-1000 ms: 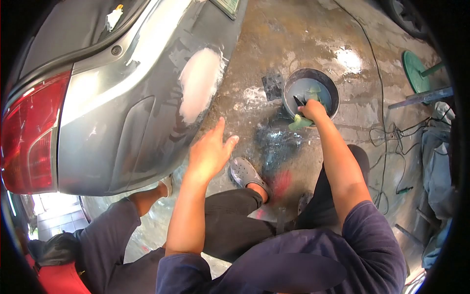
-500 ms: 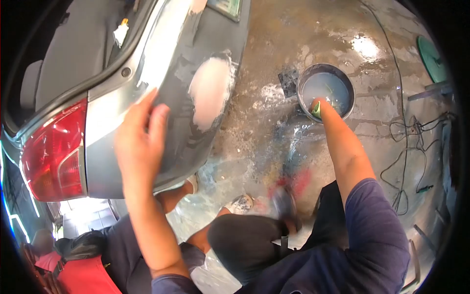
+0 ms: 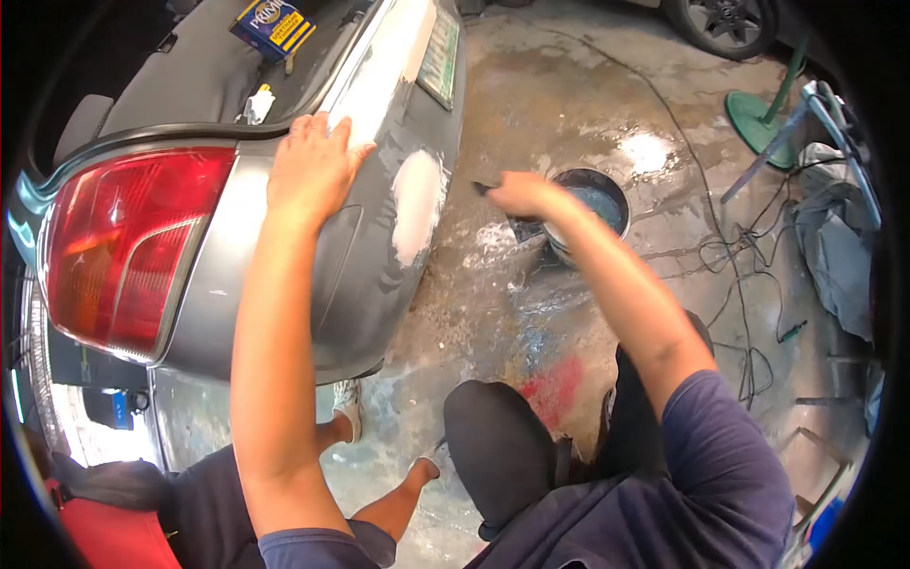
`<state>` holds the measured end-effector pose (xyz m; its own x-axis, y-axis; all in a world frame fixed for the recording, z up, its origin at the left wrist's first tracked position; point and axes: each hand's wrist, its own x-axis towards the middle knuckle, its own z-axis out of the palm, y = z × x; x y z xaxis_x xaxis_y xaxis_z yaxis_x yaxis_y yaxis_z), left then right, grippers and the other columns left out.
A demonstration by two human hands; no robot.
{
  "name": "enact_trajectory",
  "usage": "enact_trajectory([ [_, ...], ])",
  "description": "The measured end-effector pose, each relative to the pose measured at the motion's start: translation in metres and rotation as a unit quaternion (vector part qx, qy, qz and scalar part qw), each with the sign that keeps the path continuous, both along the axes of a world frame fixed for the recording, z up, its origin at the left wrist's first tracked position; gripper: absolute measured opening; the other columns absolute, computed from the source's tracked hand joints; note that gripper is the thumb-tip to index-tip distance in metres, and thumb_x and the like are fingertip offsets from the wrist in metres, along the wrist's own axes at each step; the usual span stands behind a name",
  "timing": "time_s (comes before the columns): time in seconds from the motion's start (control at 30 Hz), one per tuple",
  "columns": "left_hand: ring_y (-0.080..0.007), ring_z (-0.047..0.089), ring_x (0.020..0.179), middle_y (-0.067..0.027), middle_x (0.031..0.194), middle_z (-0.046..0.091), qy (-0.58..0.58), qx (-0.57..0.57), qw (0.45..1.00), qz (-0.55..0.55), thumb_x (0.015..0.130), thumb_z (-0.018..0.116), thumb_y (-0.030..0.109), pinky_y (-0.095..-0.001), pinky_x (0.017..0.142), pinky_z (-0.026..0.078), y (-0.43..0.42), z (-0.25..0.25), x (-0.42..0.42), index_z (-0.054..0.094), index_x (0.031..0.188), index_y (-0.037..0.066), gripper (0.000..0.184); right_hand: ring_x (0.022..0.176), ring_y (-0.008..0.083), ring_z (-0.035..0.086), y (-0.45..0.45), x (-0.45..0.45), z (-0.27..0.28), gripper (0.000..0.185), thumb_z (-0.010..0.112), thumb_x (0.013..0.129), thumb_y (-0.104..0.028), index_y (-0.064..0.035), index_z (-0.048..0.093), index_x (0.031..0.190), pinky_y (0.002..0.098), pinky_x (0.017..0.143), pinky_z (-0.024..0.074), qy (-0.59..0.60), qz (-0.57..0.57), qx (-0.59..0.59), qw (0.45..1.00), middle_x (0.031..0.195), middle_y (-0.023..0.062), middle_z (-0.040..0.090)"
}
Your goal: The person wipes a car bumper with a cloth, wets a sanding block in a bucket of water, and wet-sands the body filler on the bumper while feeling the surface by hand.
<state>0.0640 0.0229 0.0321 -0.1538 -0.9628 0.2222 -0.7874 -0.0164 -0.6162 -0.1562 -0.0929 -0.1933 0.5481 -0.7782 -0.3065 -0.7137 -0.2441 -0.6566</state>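
My left hand (image 3: 313,171) lies with its fingers stretched out over the silver car's rear corner (image 3: 256,190), at the edge of the open trunk and above the red tail light (image 3: 133,247). My right hand (image 3: 523,194) is closed on a small dark piece (image 3: 482,189) poking out past the fingers; its exact kind is unclear. This hand is between the bumper and a dark bucket of water (image 3: 618,190), partly in front of the bucket. A pale filler patch (image 3: 417,209) on the bumper is nearest to it.
A dark flat sheet (image 3: 524,230) lies by the bucket on the wet floor. Cables (image 3: 735,256) trail on the right, near a green round stand base (image 3: 758,128). A blue-yellow can (image 3: 275,28) sits in the trunk. Another person's legs and red garment (image 3: 114,531) are at lower left.
My right hand has come out of the bucket and moved left towards the bumper with the dark piece. My left hand, raised before, now lies on the car. The view has shifted.
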Motion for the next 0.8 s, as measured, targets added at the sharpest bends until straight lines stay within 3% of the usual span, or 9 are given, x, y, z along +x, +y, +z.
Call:
enact_trajectory([
  [0.1, -0.0388, 0.042, 0.144, -0.0218, 0.152, 0.050, 0.041, 0.039, 0.998, 0.029, 0.105, 0.048, 0.055, -0.0514, 0.115, 0.039, 0.007, 0.013, -0.014, 0.055, 0.144, 0.007, 0.063, 0.134, 0.0452, 0.055, 0.069, 0.067, 0.009, 0.078, 0.059, 0.094, -0.050, 0.0044, 0.045, 0.149, 0.0431, 0.110, 0.0451, -0.334, -0.182, 0.094, 0.920, 0.142, 0.0324, 0.057],
  [0.23, -0.0376, 0.030, 0.153, -0.0212, 0.160, 0.040, 0.010, 0.042, 0.998, 0.045, 0.105, 0.044, 0.057, -0.0531, 0.122, 0.029, -0.003, 0.008, -0.006, 0.045, 0.153, 0.009, 0.068, 0.130, 0.0403, 0.058, 0.109, 0.160, -0.020, 0.068, 0.059, 0.102, -0.045, 0.0074, 0.048, 0.144, 0.0441, 0.111, 0.0432, -0.500, -0.385, 0.041, 0.775, 0.138, 0.0307, 0.060],
  [0.47, -0.0406, 0.010, 0.159, -0.0236, 0.170, 0.018, 0.035, 0.095, 0.994, 0.051, 0.104, 0.038, 0.065, -0.0523, 0.128, 0.012, -0.041, -0.022, 0.018, 0.022, 0.164, 0.007, 0.085, 0.126, 0.0404, 0.054, 0.077, 0.172, -0.018, 0.050, 0.062, 0.102, -0.030, 0.0054, 0.053, 0.135, 0.0445, 0.108, 0.0432, -0.559, -0.392, 0.007, 0.731, 0.132, 0.0274, 0.056],
  [0.57, -0.0425, 0.010, 0.158, -0.0244, 0.169, 0.019, 0.037, 0.096, 0.993, 0.061, 0.104, 0.039, 0.065, -0.0527, 0.128, 0.012, -0.042, -0.020, 0.016, 0.022, 0.164, 0.006, 0.085, 0.127, 0.0397, 0.057, 0.047, 0.160, -0.006, 0.053, 0.060, 0.103, -0.027, 0.0092, 0.048, 0.139, 0.0432, 0.109, 0.0441, -0.622, -0.357, 0.165, 0.677, 0.138, 0.0298, 0.058],
  [0.63, -0.0450, 0.013, 0.157, -0.0259, 0.168, 0.022, 0.040, 0.095, 0.994, 0.046, 0.104, 0.046, 0.061, -0.0516, 0.127, 0.014, -0.040, -0.021, 0.019, 0.025, 0.163, 0.004, 0.085, 0.136, 0.0406, 0.054, 0.084, 0.168, -0.011, 0.059, 0.059, 0.104, -0.025, 0.0092, 0.041, 0.148, 0.0411, 0.113, 0.0414, -0.628, -0.373, 0.054, 0.681, 0.146, 0.0317, 0.053],
  [0.67, -0.0455, 0.015, 0.156, -0.0266, 0.167, 0.024, 0.034, 0.094, 0.994, 0.035, 0.104, 0.048, 0.059, -0.0512, 0.127, 0.015, -0.039, -0.020, 0.020, 0.026, 0.162, 0.003, 0.084, 0.143, 0.0427, 0.046, 0.124, 0.160, 0.001, 0.063, 0.057, 0.105, -0.023, 0.0082, 0.034, 0.154, 0.0413, 0.118, 0.0368, -0.636, -0.354, 0.097, 0.678, 0.153, 0.0316, 0.047],
  [0.7, -0.0460, 0.016, 0.156, -0.0272, 0.167, 0.025, 0.029, 0.091, 0.995, 0.022, 0.103, 0.050, 0.058, -0.0509, 0.127, 0.016, -0.041, -0.019, 0.019, 0.027, 0.162, 0.003, 0.084, 0.145, 0.0439, 0.043, 0.166, 0.184, -0.019, 0.060, 0.054, 0.106, -0.020, 0.0072, 0.033, 0.156, 0.0436, 0.119, 0.0359, -0.595, -0.359, -0.034, 0.718, 0.156, 0.0315, 0.041],
  [0.73, -0.0468, 0.019, 0.155, -0.0287, 0.165, 0.027, 0.024, 0.088, 0.996, 0.009, 0.103, 0.053, 0.056, -0.0506, 0.126, 0.019, -0.042, -0.018, 0.018, 0.030, 0.160, 0.001, 0.083, 0.148, 0.0429, 0.040, 0.197, 0.179, -0.012, 0.061, 0.052, 0.106, -0.017, 0.0055, 0.029, 0.158, 0.0445, 0.120, 0.0346, -0.588, -0.350, -0.056, 0.727, 0.161, 0.0312, 0.035],
  [0.8, -0.0464, 0.019, 0.155, -0.0285, 0.165, 0.027, 0.024, 0.092, 0.995, 0.011, 0.103, 0.052, 0.056, -0.0507, 0.126, 0.019, -0.039, -0.017, 0.014, 0.031, 0.160, 0.001, 0.082, 0.147, 0.0417, 0.041, 0.187, 0.174, -0.003, 0.062, 0.052, 0.106, -0.016, 0.0049, 0.028, 0.159, 0.0441, 0.119, 0.0355, -0.638, -0.356, 0.054, 0.681, 0.160, 0.0314, 0.036],
])
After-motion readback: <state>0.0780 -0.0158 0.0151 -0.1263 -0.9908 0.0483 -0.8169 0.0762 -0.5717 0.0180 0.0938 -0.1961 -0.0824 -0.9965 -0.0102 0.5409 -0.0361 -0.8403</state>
